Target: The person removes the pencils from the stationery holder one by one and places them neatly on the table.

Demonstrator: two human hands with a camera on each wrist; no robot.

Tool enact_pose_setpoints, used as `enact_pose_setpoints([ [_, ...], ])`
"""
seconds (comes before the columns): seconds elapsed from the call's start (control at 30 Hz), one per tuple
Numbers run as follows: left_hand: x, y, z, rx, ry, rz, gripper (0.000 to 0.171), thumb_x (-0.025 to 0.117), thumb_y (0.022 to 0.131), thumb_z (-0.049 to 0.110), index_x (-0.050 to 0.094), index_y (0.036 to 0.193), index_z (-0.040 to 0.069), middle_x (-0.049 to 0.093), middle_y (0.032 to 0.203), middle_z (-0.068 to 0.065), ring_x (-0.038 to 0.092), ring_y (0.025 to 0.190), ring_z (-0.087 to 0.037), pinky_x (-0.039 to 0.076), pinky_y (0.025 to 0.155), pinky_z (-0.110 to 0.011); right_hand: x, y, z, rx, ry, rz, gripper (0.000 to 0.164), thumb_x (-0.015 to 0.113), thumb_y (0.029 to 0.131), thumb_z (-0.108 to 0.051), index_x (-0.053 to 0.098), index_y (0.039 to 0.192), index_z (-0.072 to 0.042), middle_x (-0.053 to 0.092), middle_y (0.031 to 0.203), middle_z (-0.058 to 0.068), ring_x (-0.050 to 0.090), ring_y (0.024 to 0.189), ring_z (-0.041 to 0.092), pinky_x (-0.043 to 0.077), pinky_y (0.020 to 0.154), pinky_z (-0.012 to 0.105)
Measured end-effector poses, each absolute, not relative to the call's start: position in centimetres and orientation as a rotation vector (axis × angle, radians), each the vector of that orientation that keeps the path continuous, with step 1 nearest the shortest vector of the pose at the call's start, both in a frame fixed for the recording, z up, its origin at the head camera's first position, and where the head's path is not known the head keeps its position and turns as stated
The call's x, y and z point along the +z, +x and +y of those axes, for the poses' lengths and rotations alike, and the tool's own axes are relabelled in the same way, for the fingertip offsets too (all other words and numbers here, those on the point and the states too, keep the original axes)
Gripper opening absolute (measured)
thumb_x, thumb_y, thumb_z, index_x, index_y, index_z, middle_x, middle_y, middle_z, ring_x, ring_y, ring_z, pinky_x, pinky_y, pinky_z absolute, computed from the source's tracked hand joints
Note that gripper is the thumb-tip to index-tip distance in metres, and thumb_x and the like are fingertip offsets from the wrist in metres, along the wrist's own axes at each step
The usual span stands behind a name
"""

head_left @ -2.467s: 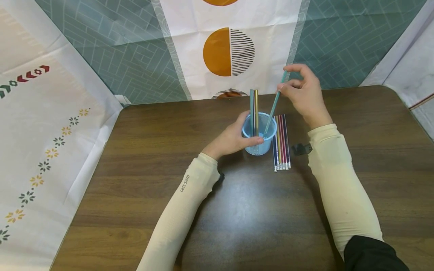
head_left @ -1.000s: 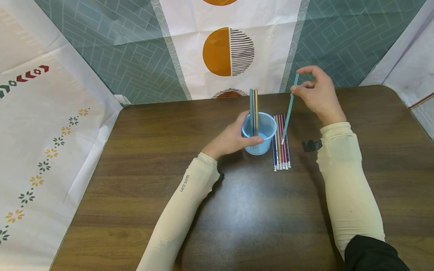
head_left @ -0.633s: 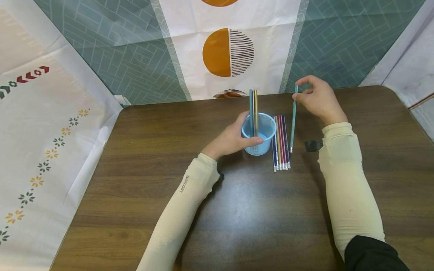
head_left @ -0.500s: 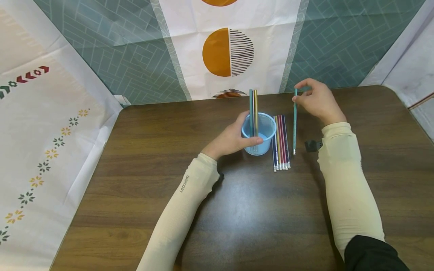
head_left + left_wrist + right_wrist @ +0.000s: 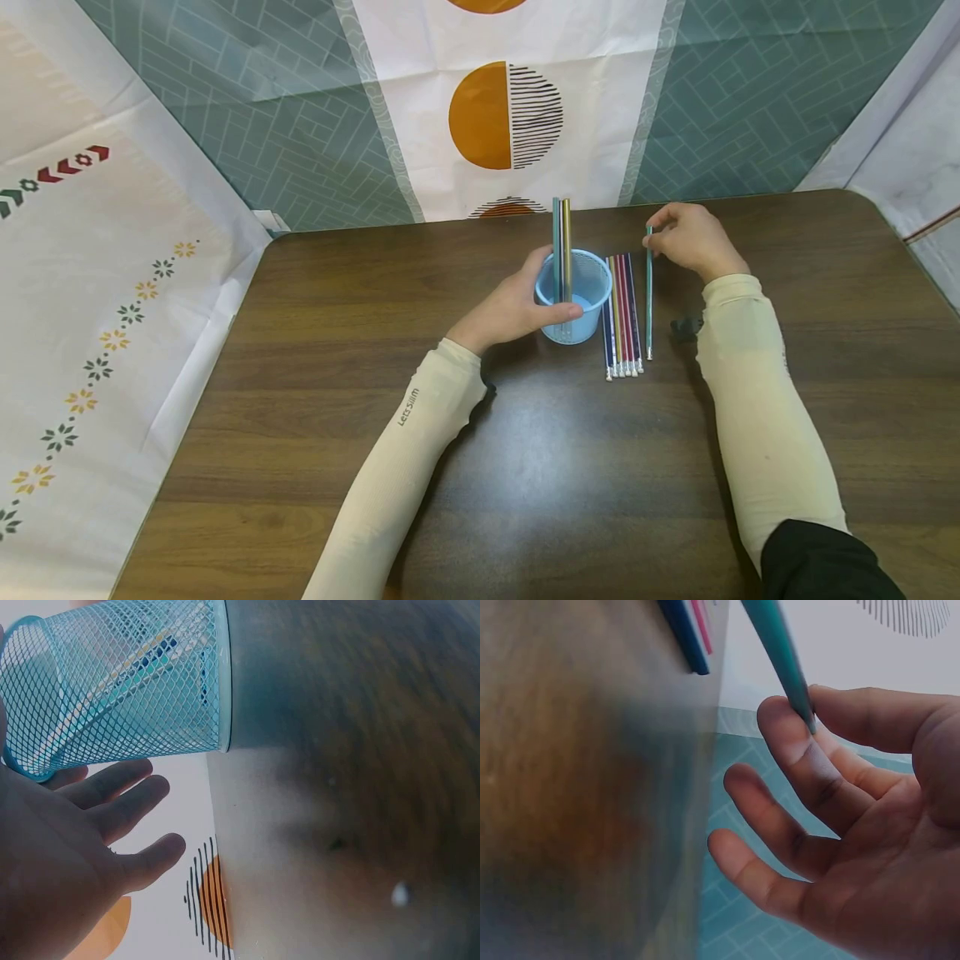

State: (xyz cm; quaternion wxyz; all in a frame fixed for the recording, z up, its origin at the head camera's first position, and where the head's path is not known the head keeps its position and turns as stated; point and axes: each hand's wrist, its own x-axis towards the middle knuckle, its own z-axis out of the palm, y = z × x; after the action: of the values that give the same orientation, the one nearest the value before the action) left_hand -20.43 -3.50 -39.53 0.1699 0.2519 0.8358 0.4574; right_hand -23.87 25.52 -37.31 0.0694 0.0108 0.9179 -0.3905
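Note:
My left hand point(image 5: 513, 304) holds a light blue mesh pencil cup point(image 5: 596, 304) upright, thumb across its near side. Several pencils point(image 5: 566, 242), teal, dark and gold among them, stand inside, leaning at the cup's left. In the left wrist view, the mesh cup point(image 5: 135, 697) meets the table while the other fingers spread loosely beside it. My right hand point(image 5: 690, 237) pinches a teal pencil point(image 5: 649, 292) by its upper end between thumb and fingertips; the eraser end points toward me, low by the table. The right wrist view shows this pinch on the teal pencil point(image 5: 772, 645).
A row of several pencils point(image 5: 622, 317), blue, gold, red and dark, lies side by side right of the cup, erasers toward me. The brown wooden table point(image 5: 337, 375) ends at a patterned cloth point(image 5: 300, 142) behind. A small black device point(image 5: 685, 328) sits at the right cuff.
My right hand has drawn the teal pencil out of the cup, carried it right past the row, and lowered it beside the row's right end. My left hand stays on the cup.

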Motion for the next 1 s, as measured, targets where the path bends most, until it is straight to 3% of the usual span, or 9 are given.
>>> enact_pose_setpoints([
  [0.13,-39.5,-20.5,-3.5,1.286,0.711,2.386,0.100,0.078,0.083,0.055,0.018,0.157,0.026,0.051,0.136,-0.004,0.053,0.116,-0.023,0.050,0.098,-0.045,-37.9,-24.2,25.5,-1.144,0.015,2.771,0.033,0.060,0.099,-0.018,0.056,0.123,0.004,0.068,0.100,0.021,0.053,0.104,0.041,0.043,0.086,0.056],
  [0.47,-39.5,-20.5,-3.4,1.287,0.718,2.384,0.100,0.078,0.083,0.054,0.017,0.157,0.025,0.050,0.137,-0.005,0.053,0.116,-0.023,0.050,0.098,-0.045,-38.8,-24.4,25.4,-1.135,0.038,2.778,0.029,0.060,0.098,-0.015,0.060,0.118,0.006,0.061,0.108,0.025,0.049,0.103,0.042,0.043,0.086,0.058],
  [1.0,-39.6,-20.5,-3.5,1.295,0.719,2.382,0.101,0.078,0.083,0.055,0.017,0.157,0.025,0.050,0.137,-0.004,0.053,0.116,-0.022,0.049,0.099,-0.045,-39.3,-24.6,24.4,-1.039,0.067,2.837,0.023,0.062,0.097,-0.013,0.067,0.110,0.006,0.068,0.094,0.021,0.054,0.095,0.039,0.044,0.080,0.052],
])
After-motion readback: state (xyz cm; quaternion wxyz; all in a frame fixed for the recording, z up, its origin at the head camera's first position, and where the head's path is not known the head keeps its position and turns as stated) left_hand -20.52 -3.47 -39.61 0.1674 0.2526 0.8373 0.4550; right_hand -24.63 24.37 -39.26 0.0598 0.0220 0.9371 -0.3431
